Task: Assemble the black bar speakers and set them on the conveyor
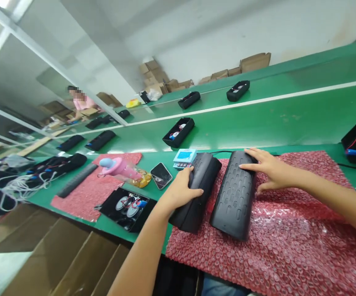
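Two long black speaker housings lie side by side before me. My left hand (180, 191) grips the plain left housing (200, 193), its thumb over the top and its fingers at the far-left side. The right housing (235, 195) has rows of oblong slots on its upper face. With fingers spread, my right hand (268, 166) rests its fingertips on this housing's upper right edge. Under both lies red bubble wrap (282, 246). Behind the left housing sits a light-blue boxed device (184, 158).
Left of my hands are a phone (161, 176), a pink-lidded bottle (122, 170) and an open housing with wired parts (128, 207). Cardboard boxes (60, 250) stand below the edge. More housings (178, 132) sit on the green conveyor (242, 117). A person (83, 102) is far left.
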### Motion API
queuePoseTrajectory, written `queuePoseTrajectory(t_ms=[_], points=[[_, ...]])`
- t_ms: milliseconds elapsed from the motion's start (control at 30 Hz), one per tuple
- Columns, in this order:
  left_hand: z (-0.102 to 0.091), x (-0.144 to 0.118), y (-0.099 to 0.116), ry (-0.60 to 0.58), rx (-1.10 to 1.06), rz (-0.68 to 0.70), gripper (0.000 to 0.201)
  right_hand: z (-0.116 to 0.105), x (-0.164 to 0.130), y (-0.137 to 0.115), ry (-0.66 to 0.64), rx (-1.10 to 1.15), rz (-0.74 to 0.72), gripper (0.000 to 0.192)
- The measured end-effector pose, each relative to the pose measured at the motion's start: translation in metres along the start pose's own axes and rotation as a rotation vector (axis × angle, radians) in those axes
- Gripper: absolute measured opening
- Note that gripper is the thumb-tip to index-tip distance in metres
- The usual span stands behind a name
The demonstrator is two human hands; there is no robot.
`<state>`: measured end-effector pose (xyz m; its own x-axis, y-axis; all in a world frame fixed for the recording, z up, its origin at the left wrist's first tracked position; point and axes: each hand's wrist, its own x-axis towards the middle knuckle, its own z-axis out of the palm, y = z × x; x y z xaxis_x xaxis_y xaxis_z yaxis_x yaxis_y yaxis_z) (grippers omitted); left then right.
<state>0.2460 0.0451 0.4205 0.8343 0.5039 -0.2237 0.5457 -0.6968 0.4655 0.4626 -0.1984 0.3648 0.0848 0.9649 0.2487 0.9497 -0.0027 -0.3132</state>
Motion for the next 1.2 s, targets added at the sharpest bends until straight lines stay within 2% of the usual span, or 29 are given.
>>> queuePoseTrajectory(t_ms=[167,300,467,633,767,1200], points=[[-0.015,0.002,-0.012,-0.075,-0.081,-0.121,0.077,0.005,0.03,0.001,-0.043,0.144,-0.008,0.079],[-0.01,-0.001,-0.007,-0.11,-0.097,-0.116,0.082,0.006,0.042,0.001,-0.038,0.164,-0.052,0.079],[0.014,-0.006,0.02,-0.023,0.056,-0.094,0.089,0.006,0.032,0.0,-0.039,0.183,-0.039,0.08],[0.029,-0.011,0.041,-0.006,0.207,-0.138,0.102,-0.01,0.019,-0.002,-0.113,0.149,-0.023,0.072],[0.029,-0.013,0.039,-0.02,0.305,-0.116,0.096,-0.02,0.02,-0.003,-0.182,0.137,-0.023,0.065],[0.029,-0.011,0.036,-0.027,0.351,-0.079,0.096,-0.019,0.024,-0.003,-0.153,0.112,-0.041,0.063]])
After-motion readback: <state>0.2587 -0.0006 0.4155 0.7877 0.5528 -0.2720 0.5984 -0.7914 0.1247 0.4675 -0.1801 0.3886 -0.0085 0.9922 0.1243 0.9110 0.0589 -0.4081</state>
